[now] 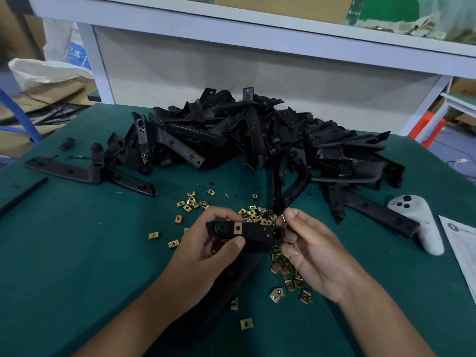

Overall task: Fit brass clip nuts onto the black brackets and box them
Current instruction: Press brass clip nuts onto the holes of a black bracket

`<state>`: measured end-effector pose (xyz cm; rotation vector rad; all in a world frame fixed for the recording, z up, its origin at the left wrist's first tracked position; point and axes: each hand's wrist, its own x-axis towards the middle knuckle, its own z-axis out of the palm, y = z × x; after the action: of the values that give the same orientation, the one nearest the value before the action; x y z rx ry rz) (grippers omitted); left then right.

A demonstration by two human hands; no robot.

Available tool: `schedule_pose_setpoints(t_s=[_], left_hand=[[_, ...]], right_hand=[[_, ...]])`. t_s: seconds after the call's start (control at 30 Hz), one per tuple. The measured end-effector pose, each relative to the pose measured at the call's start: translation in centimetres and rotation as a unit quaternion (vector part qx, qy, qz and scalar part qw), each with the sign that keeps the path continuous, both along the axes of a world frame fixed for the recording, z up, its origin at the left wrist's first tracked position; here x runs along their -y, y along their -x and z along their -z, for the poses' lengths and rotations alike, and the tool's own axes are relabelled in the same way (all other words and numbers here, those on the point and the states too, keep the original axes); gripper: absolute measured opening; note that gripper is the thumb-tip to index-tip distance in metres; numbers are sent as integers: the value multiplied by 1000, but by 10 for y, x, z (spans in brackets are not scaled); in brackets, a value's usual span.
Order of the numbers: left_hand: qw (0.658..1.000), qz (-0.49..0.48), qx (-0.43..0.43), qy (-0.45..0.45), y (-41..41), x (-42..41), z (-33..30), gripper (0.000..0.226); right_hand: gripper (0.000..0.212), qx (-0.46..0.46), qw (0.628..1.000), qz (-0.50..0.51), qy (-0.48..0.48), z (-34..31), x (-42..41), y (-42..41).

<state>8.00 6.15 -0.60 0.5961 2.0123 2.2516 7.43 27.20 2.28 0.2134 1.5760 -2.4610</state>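
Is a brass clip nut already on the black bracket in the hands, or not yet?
On. One brass clip nut sits clipped over the upper edge of the held black bracket, near its left end.

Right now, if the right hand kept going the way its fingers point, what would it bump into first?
Probably the black bracket that the left hand holds. The right hand points leftward at its end, pinching a brass clip nut. Depth is unclear.

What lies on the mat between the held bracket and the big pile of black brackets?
In the head view, loose brass clip nuts lie scattered there, between the held bracket and the pile.
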Motion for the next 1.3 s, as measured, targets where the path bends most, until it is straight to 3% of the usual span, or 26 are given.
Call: schedule_pose_setpoints(t_s=[0.1, 0.23, 0.37, 0.47, 0.6, 0.7, 0.87, 1.0, 1.1, 1.2, 1.3], left_hand=[[999, 47, 16, -14, -2, 2, -3, 29], [992, 102, -17, 74, -3, 2, -6, 32], [985, 116, -50, 121, -4, 0, -5, 35], [984, 105, -70, 125, -4, 0, -5, 35], [986, 83, -70, 127, -2, 1, -6, 34], [986, 70, -67, 137, -1, 3, -5, 34], [986, 67, -61, 139, -1, 3, -5, 35], [987, 68, -52, 136, 0, 5, -6, 41], [988, 87, -43, 120, -1, 3, -8, 40], [994, 80, 19, 69, -3, 0, -7, 32], [997, 61, 48, 27, -3, -1, -7, 16]], right_hand=[[13, -6, 999, -28, -26, 0, 2, -2], [29, -21, 992, -84, -89, 0, 6, -7], [27, -34, 993, -70, -87, -3, 8, -9], [39, -44, 993, -78, -77, -4, 7, -9], [23, -51, 992, -88, -75, -4, 5, -8], [32, -48, 992, -87, -82, -3, 1, -6], [23, -69, 989, -80, -105, 0, 1, -5], [47, -80, 988, -57, -123, 2, -1, -3], [28, -102, 983, -62, -138, 2, -3, -3], [8, -111, 980, -75, -148, 2, 0, -4], [14, -114, 979, -77, -148, 2, 3, -6]])
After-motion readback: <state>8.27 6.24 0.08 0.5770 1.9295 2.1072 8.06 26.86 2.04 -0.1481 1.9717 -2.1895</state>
